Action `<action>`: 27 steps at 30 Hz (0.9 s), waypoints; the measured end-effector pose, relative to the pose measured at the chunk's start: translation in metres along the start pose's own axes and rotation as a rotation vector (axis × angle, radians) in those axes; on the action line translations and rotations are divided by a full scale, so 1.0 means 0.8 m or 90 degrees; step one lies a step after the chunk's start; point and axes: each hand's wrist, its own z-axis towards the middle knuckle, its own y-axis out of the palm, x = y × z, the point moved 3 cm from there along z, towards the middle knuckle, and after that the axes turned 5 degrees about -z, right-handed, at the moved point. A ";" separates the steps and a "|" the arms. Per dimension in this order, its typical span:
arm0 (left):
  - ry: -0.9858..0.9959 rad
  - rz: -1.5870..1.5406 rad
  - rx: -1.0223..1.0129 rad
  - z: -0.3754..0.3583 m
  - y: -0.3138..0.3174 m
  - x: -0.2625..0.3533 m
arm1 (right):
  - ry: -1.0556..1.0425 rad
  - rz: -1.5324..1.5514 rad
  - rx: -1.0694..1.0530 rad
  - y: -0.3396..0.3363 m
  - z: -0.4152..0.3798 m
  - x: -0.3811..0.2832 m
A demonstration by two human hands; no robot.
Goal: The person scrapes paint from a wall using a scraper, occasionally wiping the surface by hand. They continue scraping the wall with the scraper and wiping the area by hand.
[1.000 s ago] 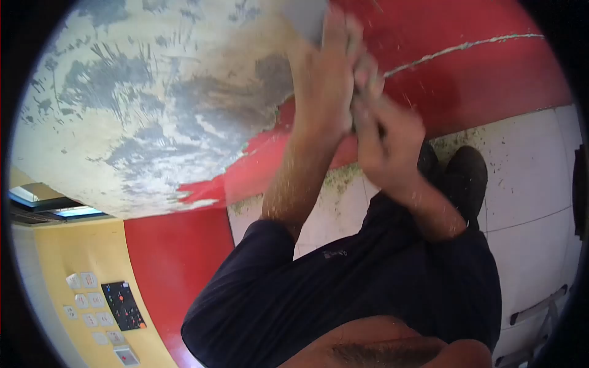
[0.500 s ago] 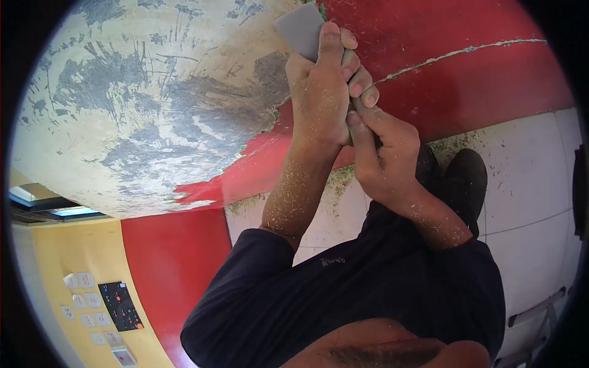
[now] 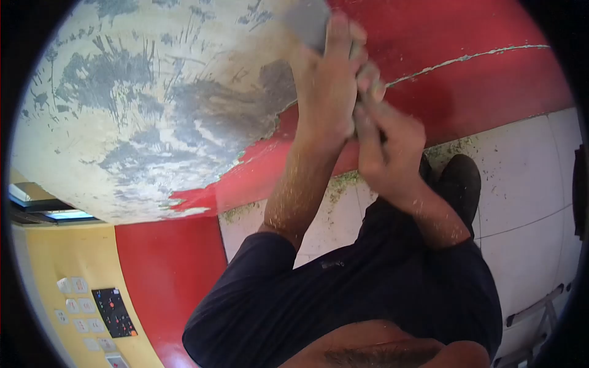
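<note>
A scraper (image 3: 310, 26) with a flat grey blade lies against the wall at the top, its blade blurred by motion. My left hand (image 3: 328, 92) is closed round it, thumb pointing up toward the blade. My right hand (image 3: 396, 144) presses close beneath, fingers closed on the lower end of the scraper's handle, which is mostly hidden. Beside the blade, the wall's scraped patch (image 3: 202, 116) shows pale and grey under a ragged edge of red paint (image 3: 429, 37). Fine flakes cling to both forearms.
A cracked line (image 3: 466, 57) runs across the red paint. Paint chips (image 3: 343, 184) litter the white tiled floor (image 3: 521, 178) along the wall's foot. A dark shoe (image 3: 461, 175) stands near the wall. Papers and a black poster (image 3: 115, 313) hang on the yellow wall at left.
Both hands and the scraper have shifted slightly up and right together, and the blade has become blurred. The background has tilted a little with the camera.
</note>
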 end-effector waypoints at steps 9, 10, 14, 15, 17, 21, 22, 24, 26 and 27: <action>-0.030 -0.047 0.013 -0.008 0.007 0.001 | 0.029 0.009 -0.088 -0.010 -0.007 -0.006; -0.038 -0.038 0.028 -0.013 0.001 -0.003 | 0.032 0.014 -0.076 -0.006 -0.013 -0.004; -0.041 -0.023 0.020 -0.013 -0.007 -0.014 | -0.006 -0.007 -0.032 -0.004 -0.017 -0.004; -0.047 -0.024 0.016 -0.015 -0.008 -0.017 | -0.011 -0.019 -0.028 -0.006 -0.018 -0.006; 0.003 -0.025 0.012 -0.003 0.010 0.002 | -0.020 -0.002 -0.017 -0.006 0.000 -0.005; 0.010 0.007 -0.015 -0.005 0.006 0.005 | -0.050 -0.018 -0.021 -0.004 -0.005 -0.005; 0.002 -0.006 -0.002 -0.006 0.000 -0.002 | -0.043 -0.021 -0.029 -0.005 -0.008 -0.004; -0.034 -0.034 0.037 -0.014 -0.009 -0.017 | -0.017 -0.024 -0.050 -0.007 -0.011 -0.001; -0.036 -0.037 0.041 -0.012 -0.007 -0.016 | 0.048 -0.016 -0.096 -0.005 -0.018 0.004; -0.031 -0.037 0.038 -0.010 -0.004 -0.009 | 0.037 0.002 -0.077 -0.001 -0.021 0.002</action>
